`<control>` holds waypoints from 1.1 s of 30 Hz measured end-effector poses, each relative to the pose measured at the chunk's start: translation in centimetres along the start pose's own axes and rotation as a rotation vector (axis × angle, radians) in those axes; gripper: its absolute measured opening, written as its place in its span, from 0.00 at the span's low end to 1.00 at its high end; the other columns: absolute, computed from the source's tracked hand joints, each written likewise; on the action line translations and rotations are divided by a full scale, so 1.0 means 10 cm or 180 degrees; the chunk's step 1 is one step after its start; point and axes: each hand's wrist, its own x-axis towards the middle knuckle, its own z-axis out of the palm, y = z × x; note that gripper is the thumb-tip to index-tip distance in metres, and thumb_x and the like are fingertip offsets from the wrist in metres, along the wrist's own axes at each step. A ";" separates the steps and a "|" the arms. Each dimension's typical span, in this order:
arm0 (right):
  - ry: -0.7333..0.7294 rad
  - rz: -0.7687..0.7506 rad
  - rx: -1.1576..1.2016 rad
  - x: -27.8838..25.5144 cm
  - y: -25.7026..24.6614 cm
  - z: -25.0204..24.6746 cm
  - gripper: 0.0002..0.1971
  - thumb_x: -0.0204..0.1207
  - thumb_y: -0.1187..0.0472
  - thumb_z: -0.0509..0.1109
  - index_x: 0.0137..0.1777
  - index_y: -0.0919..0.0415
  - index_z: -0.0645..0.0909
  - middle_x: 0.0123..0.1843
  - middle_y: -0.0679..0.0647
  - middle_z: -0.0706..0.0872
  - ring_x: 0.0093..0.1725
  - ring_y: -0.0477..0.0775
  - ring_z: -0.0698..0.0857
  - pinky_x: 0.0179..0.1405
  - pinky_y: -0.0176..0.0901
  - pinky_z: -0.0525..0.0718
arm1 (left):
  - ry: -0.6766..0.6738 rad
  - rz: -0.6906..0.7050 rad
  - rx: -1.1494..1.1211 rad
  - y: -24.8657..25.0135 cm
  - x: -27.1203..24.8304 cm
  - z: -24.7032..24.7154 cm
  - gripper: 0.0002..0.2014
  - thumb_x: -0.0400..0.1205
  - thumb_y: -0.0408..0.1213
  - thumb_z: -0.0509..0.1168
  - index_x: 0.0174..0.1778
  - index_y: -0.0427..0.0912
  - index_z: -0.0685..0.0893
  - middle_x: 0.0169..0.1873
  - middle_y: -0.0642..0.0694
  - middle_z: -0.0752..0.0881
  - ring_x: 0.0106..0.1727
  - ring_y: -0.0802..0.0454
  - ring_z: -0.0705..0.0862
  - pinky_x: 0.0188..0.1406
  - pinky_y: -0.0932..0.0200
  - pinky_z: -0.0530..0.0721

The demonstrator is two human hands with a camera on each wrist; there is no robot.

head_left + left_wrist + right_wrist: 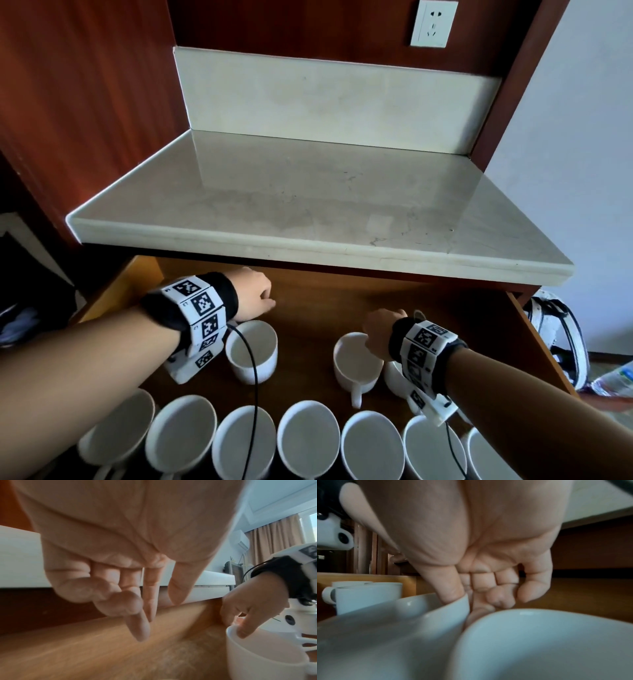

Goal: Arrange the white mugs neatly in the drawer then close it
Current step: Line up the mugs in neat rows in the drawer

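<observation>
The drawer point(342, 301) stands pulled out under a pale stone counter point(308, 192), whose front edge overhangs and hides the drawer's far part. A row of white mugs point(306, 442) lines the near edge, cut off by the bottom of the head view. Farther in stand a lone mug point(251, 353) on the left and a mug with its handle turned near point(358, 366) on the right; just right of that one another mug point(394, 377) is mostly hidden by the right wristband.

The left hand point(255, 294) hangs above bare drawer floor beyond the lone mug; the left wrist view shows its fingers point(137, 626) loosely curled and holding nothing. The right hand point(378, 329) pinches the far rim of the handled mug: the head view shows only its back, while the right wrist view shows the thumb point(448, 588) inside the rim and a finger outside, the other fingers curled in. That view is blurred near the lens.

A wall socket point(433, 22) sits above the counter, and a white bag point(558, 339) lies on the floor at right.
</observation>
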 end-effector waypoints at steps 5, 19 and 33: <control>-0.0124 0.0133 0.0055 0.06 0.04 -0.01 0.14 0.80 0.62 0.62 0.61 0.61 0.84 0.65 0.56 0.85 0.68 0.58 0.81 0.66 0.53 0.75 | -0.0274 -0.0405 -0.0093 -0.26 0.07 0.15 0.18 0.84 0.52 0.59 0.52 0.44 0.88 0.50 0.45 0.89 0.53 0.47 0.86 0.46 0.58 0.80; 0.0443 0.0358 0.0611 -0.02 0.03 -0.19 0.12 0.78 0.47 0.61 0.51 0.50 0.81 0.54 0.50 0.84 0.65 0.56 0.81 0.68 0.54 0.66 | -0.0898 -0.0366 0.0360 -0.20 0.19 0.49 0.22 0.81 0.54 0.63 0.54 0.37 0.87 0.40 0.46 0.83 0.41 0.48 0.81 0.40 0.57 0.79; 0.0633 -0.0295 0.2929 -0.11 -0.54 -0.42 0.24 0.80 0.42 0.60 0.49 0.65 0.83 0.36 0.61 0.90 0.29 0.56 0.87 0.32 0.46 0.87 | 0.0248 -0.0408 -0.0895 -0.02 0.02 0.09 0.15 0.78 0.41 0.63 0.26 0.42 0.76 0.25 0.46 0.79 0.25 0.50 0.76 0.23 0.61 0.69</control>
